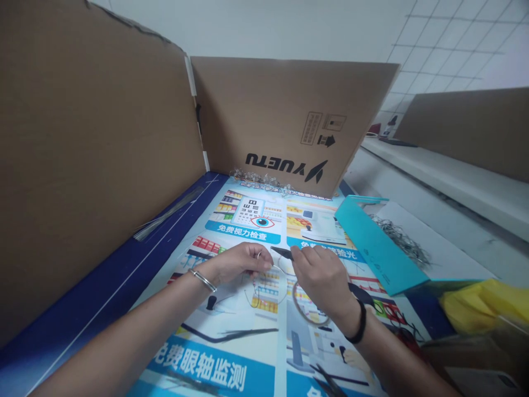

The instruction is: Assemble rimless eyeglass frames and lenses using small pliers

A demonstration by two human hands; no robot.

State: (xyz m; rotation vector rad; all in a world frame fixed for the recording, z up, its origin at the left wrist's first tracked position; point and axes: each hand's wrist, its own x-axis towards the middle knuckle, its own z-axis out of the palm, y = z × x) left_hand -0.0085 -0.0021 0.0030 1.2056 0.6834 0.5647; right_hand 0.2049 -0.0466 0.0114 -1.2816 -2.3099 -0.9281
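Observation:
My left hand [247,259] pinches a thin pale wire [278,267] between thumb and fingertips, and the wire curves toward the right. Closed around a pair of dark pointed pliers [282,252] is my right hand [321,278]. The tip of the pliers points left, close to my left fingertips and just above the wire. Whether its jaws touch the wire I cannot tell. Below my right hand lies a tan ring [298,309], perhaps a coil, partly hidden by the hand. Both hands are over a printed poster [264,358] on the table.
Cardboard panels [264,110] stand at the left and back. Clear small bits [264,179] lie along the back panel. A turquoise folder [372,248] with a tangle of wires [400,240] is at right, near yellow material [487,306]. A dark tool [328,380] lies at the front.

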